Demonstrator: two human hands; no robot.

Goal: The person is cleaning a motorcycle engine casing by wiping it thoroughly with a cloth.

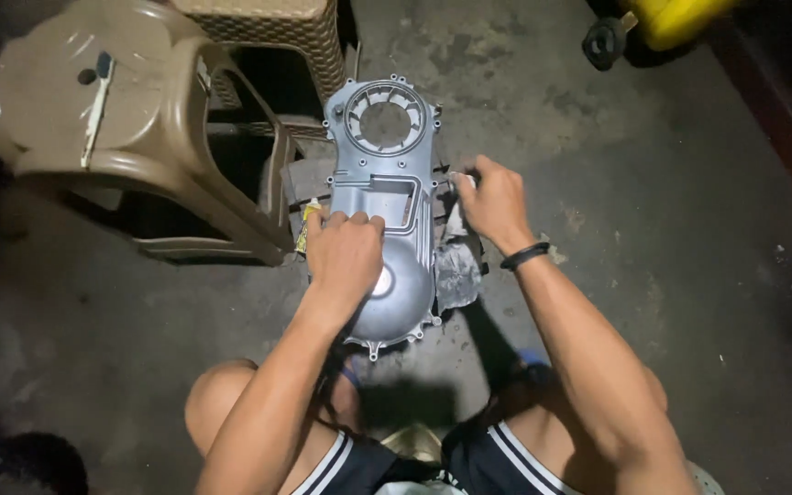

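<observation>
Metal engine cover (387, 197), grey, is laid flat on the concrete floor (653, 275) directly ahead of the knees; long axis runs away from the person, vent ring end far, domed end near. Left hand (346, 257) is pressed palm-down on the dome, fingers curled at the edge of the rectangular opening, no grip closed round anything (weight only, by the look of it). Right hand (492, 203) is set just beside the cover's right edge at mid-length, fingertips pinched on something small and pale; what it is can't be told. Left hand is thus on the part, right hand alongside it, so left is nearer the cover's centre line. A crumpled rag or foil sheet (457, 270) is seen under the right edge, touching the cover. A small yellow-capped tube (308, 225) is seen at the left edge, partly hidden by the left hand. Count: 1 cover, 1 rag, 1 tube, 2 hands. Also 1 brown plastic stool (93, 110) tipped at upper left w/ a thin pale tool (98, 105) lying on its seat, 1 woven stool (272, 32) behind it, 1 yellow object (676, 18) at top right, well apart.
</observation>
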